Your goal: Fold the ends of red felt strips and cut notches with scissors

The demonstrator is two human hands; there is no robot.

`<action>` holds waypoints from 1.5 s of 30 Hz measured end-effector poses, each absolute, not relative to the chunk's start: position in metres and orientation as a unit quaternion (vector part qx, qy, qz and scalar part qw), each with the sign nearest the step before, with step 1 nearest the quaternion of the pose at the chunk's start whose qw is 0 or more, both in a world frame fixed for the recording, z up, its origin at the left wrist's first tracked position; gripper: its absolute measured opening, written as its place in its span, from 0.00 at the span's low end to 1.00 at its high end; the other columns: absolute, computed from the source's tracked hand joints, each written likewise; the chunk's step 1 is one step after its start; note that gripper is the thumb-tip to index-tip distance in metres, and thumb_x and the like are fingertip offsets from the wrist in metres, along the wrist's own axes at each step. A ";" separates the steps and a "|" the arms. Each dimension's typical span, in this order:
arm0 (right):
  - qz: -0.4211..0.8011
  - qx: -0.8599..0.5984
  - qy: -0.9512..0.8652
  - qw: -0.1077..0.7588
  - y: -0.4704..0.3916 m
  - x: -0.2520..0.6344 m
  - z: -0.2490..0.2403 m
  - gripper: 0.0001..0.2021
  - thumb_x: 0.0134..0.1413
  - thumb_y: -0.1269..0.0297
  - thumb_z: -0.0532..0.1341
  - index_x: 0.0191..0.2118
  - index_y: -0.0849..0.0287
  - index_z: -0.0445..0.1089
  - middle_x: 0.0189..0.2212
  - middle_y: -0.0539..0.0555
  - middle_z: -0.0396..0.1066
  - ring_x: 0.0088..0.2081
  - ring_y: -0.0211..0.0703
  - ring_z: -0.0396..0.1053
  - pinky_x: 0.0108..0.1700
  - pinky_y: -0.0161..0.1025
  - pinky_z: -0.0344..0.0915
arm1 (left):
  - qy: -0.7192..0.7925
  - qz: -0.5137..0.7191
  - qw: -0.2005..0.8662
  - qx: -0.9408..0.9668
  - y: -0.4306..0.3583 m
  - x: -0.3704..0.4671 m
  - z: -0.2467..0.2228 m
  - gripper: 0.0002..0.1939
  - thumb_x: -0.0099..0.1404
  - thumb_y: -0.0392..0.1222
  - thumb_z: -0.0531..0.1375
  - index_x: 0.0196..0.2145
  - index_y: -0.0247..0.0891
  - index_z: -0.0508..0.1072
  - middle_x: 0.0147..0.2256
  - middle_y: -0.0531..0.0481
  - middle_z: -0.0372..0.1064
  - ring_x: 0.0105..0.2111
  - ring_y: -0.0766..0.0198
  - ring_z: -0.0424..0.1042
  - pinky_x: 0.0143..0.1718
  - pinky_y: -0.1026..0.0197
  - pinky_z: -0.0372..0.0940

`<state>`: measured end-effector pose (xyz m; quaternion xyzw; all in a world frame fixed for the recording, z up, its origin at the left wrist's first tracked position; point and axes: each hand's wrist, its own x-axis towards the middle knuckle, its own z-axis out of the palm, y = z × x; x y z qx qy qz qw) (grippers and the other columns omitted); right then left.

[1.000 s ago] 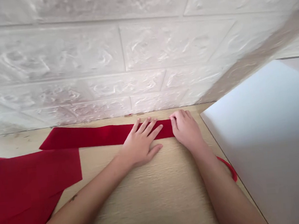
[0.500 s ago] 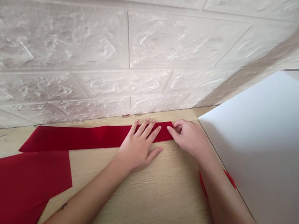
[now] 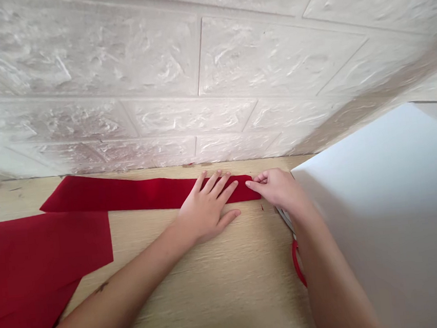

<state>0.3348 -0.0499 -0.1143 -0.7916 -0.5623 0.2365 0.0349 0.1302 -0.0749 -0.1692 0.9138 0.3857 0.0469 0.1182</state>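
Observation:
A long dark red strip (image 3: 128, 194) lies flat along the wall side of the wooden table, its left end cut to a slanted point. My left hand (image 3: 207, 206) rests on the strip with its fingers spread, the thumb off the lower edge. At the strip's right end, my right hand (image 3: 278, 189) pinches the corner between thumb and fingers. Red-handled scissors (image 3: 298, 264) lie partly under my right wrist and forearm, which hide much of them.
A larger red sheet (image 3: 49, 252) covers the lower left of the wooden table (image 3: 207, 289). On the right stands a big white panel or box (image 3: 393, 209). A white brick-patterned wall (image 3: 154, 62) rises behind the table.
The view has shifted slightly, so the strip and sheet appear further right and higher. My right hand's pinch has moved slightly at the strip's end, and more of the scissors shows.

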 end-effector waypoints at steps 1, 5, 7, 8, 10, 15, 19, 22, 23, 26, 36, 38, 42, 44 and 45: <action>0.240 -0.789 -0.564 0.036 -0.050 0.334 -0.114 0.08 0.53 0.58 0.69 0.27 0.55 0.77 0.30 0.54 0.81 0.34 0.49 0.77 0.33 0.39 0.63 | 0.386 0.049 0.119 0.913 -0.075 0.130 -0.169 0.38 0.77 0.62 0.40 0.74 0.37 0.50 0.75 0.40 0.42 0.75 0.45 0.41 0.74 0.34 0.39; 0.222 -0.785 -0.575 0.058 -0.058 0.328 -0.119 0.09 0.57 0.60 0.65 0.28 0.55 0.73 0.28 0.53 0.78 0.32 0.47 0.74 0.33 0.39 0.61 | 0.387 0.057 0.123 0.912 -0.076 0.130 -0.168 0.37 0.77 0.62 0.40 0.74 0.36 0.51 0.75 0.40 0.43 0.75 0.45 0.42 0.74 0.35 0.40; 0.195 -0.783 -0.585 0.081 -0.065 0.324 -0.124 0.07 0.59 0.61 0.62 0.31 0.56 0.70 0.33 0.55 0.78 0.34 0.48 0.73 0.35 0.40 0.61 | 0.388 0.067 0.128 0.910 -0.076 0.129 -0.168 0.37 0.78 0.61 0.40 0.74 0.35 0.50 0.74 0.40 0.45 0.75 0.46 0.42 0.74 0.35 0.40; 0.180 -0.777 -0.594 0.101 -0.070 0.322 -0.126 0.06 0.60 0.61 0.60 0.33 0.56 0.69 0.35 0.57 0.78 0.34 0.48 0.73 0.36 0.41 0.61 | 0.388 0.076 0.132 0.909 -0.076 0.129 -0.169 0.37 0.78 0.61 0.41 0.74 0.35 0.49 0.74 0.40 0.46 0.75 0.46 0.43 0.74 0.36 0.40; 0.161 -0.752 -0.619 0.160 -0.077 0.320 -0.130 0.06 0.62 0.61 0.58 0.35 0.55 0.66 0.35 0.57 0.78 0.33 0.47 0.73 0.36 0.41 0.62 | 0.389 0.102 0.143 0.904 -0.075 0.128 -0.170 0.37 0.78 0.60 0.42 0.74 0.33 0.48 0.74 0.38 0.48 0.74 0.46 0.45 0.74 0.36 0.41; 0.155 -0.676 -0.633 0.343 -0.092 0.319 -0.132 0.09 0.63 0.54 0.61 0.39 0.53 0.64 0.36 0.55 0.80 0.36 0.49 0.79 0.34 0.41 0.69 | 0.419 0.224 0.177 0.862 -0.070 0.123 -0.159 0.33 0.78 0.54 0.46 0.70 0.26 0.54 0.69 0.31 0.58 0.70 0.46 0.56 0.70 0.39 0.54; 0.118 -0.653 -0.627 0.408 -0.101 0.318 -0.129 0.17 0.61 0.54 0.65 0.49 0.54 0.62 0.32 0.52 0.81 0.36 0.49 0.81 0.32 0.40 0.72 | 0.415 0.302 0.139 0.847 -0.066 0.124 -0.139 0.27 0.77 0.51 0.51 0.63 0.27 0.64 0.63 0.33 0.66 0.67 0.45 0.60 0.68 0.40 0.58; 0.108 -0.623 -0.649 0.423 -0.108 0.315 -0.124 0.19 0.62 0.57 0.65 0.53 0.54 0.61 0.32 0.50 0.81 0.34 0.46 0.81 0.33 0.40 0.74 | 0.378 0.321 0.136 0.858 -0.066 0.128 -0.127 0.24 0.76 0.49 0.53 0.60 0.28 0.67 0.61 0.35 0.69 0.65 0.45 0.63 0.65 0.43 0.61; 0.109 -0.613 -0.657 0.425 -0.109 0.314 -0.122 0.19 0.63 0.58 0.65 0.54 0.53 0.60 0.33 0.50 0.82 0.34 0.45 0.81 0.34 0.39 0.74 | 0.365 0.328 0.141 0.859 -0.067 0.129 -0.125 0.22 0.76 0.48 0.54 0.59 0.29 0.68 0.59 0.37 0.71 0.64 0.47 0.65 0.63 0.45 0.63; 0.100 -0.593 -0.679 0.422 -0.113 0.311 -0.116 0.16 0.63 0.63 0.66 0.53 0.52 0.62 0.34 0.48 0.82 0.34 0.42 0.81 0.35 0.37 0.75 | 0.347 0.349 0.151 0.857 -0.069 0.132 -0.120 0.14 0.76 0.45 0.55 0.51 0.34 0.72 0.49 0.44 0.78 0.51 0.54 0.75 0.51 0.52 0.69; 0.100 -0.556 -0.677 0.472 -0.123 0.308 -0.114 0.09 0.64 0.67 0.66 0.48 0.52 0.71 0.39 0.48 0.80 0.36 0.35 0.79 0.40 0.32 0.76 | 0.374 0.366 0.118 0.844 -0.075 0.132 -0.116 0.10 0.77 0.40 0.54 0.41 0.38 0.74 0.36 0.54 0.80 0.33 0.62 0.79 0.32 0.59 0.67; 0.092 -0.565 -0.659 0.488 -0.124 0.306 -0.117 0.08 0.64 0.69 0.65 0.46 0.52 0.74 0.38 0.47 0.80 0.35 0.34 0.79 0.41 0.32 0.77 | 0.377 0.368 0.116 0.842 -0.076 0.132 -0.117 0.10 0.77 0.40 0.54 0.42 0.38 0.75 0.37 0.54 0.81 0.34 0.62 0.79 0.33 0.59 0.67; 0.087 -0.567 -0.641 0.509 -0.125 0.302 -0.122 0.07 0.62 0.69 0.67 0.44 0.52 0.77 0.37 0.47 0.81 0.34 0.36 0.79 0.39 0.35 0.77 | 0.361 0.376 0.094 0.848 -0.077 0.132 -0.116 0.10 0.76 0.39 0.54 0.44 0.37 0.76 0.37 0.54 0.81 0.34 0.62 0.80 0.35 0.59 0.68; 0.093 -0.571 -0.630 0.518 -0.125 0.301 -0.123 0.06 0.62 0.68 0.67 0.44 0.52 0.77 0.36 0.48 0.81 0.34 0.37 0.79 0.39 0.36 0.78 | 0.355 0.379 0.090 0.850 -0.077 0.132 -0.113 0.10 0.76 0.38 0.55 0.45 0.36 0.76 0.36 0.54 0.81 0.34 0.63 0.79 0.35 0.59 0.67; 0.100 -0.575 -0.623 0.521 -0.126 0.301 -0.123 0.05 0.62 0.67 0.67 0.43 0.52 0.77 0.36 0.49 0.81 0.34 0.38 0.79 0.39 0.37 0.78 | 0.353 0.379 0.091 0.850 -0.077 0.132 -0.112 0.09 0.76 0.38 0.55 0.45 0.36 0.76 0.36 0.54 0.80 0.34 0.63 0.78 0.35 0.59 0.67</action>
